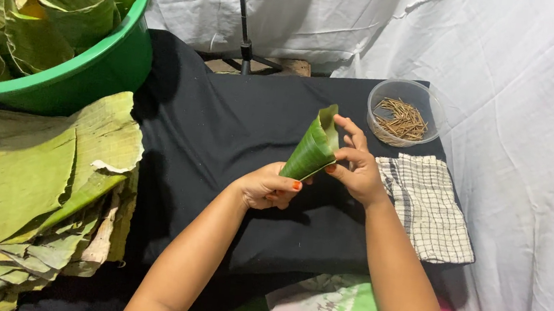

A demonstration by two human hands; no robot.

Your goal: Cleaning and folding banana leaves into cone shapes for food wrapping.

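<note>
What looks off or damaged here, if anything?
Nothing spilled. The leaf stack at left has torn, curled edges. The checked cloth lies slightly askew. Both hands hold a neatly folded leaf cone.

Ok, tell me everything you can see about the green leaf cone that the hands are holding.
The leaf cone is a strip of what looks like banana leaf, rolled into a cone, glossy green outside with fine lengthwise ribs. Its narrow tip points down and left, and its open mouth faces up, with a paler inner flap at the rim. It is held tilted above the black cloth. The left hand pinches the tip end, and the right hand grips the overlapping side with thumb and fingers.
</note>
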